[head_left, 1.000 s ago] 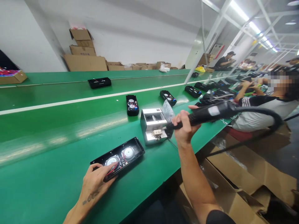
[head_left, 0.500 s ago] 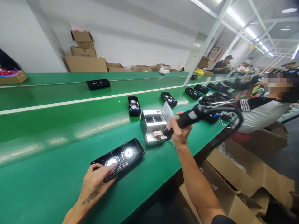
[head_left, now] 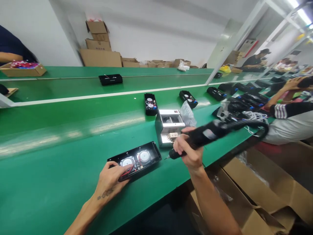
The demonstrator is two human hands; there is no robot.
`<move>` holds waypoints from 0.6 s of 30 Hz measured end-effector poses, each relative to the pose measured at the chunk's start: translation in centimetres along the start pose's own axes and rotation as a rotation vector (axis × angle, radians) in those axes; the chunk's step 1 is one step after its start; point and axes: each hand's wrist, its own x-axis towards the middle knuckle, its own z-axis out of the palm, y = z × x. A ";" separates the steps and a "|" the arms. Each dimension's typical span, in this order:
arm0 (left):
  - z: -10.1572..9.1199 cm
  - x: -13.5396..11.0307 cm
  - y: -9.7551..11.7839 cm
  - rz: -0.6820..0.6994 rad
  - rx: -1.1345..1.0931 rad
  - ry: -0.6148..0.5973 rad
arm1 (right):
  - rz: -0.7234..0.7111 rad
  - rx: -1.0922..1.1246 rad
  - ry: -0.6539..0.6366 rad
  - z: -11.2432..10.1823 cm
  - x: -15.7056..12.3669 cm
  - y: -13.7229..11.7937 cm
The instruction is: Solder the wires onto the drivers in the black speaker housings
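My left hand (head_left: 114, 176) grips the near left end of a black speaker housing (head_left: 154, 163), its thumb inside by the red wires. Two round speaker drivers (head_left: 143, 157) show in the housing, which lies open side up on the green bench. My right hand (head_left: 189, 148) is wrapped round a black electric screwdriver (head_left: 204, 135), its bit pointing left and down, just right of the housing and apart from it. Behind the screwdriver tip stands a metal screw feeder (head_left: 170, 125), partly covered by my right hand.
More speaker housings (head_left: 150, 104) lie on the green bench (head_left: 61, 163), with several crowded at the right beside white cables (head_left: 255, 117). A clear plastic bag (head_left: 188, 114) leans by the feeder. Open cardboard boxes (head_left: 264, 173) stand below the bench edge. A co-worker (head_left: 290, 111) sits at the right.
My right hand has brought the screwdriver down from the screw feeder, toward the housing. My left hand still holds the housing. The camera view has turned left.
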 end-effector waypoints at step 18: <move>-0.2 0.4 1.6 -0.020 -0.062 -0.006 | -0.016 0.116 -0.169 4.1 -3.7 3.0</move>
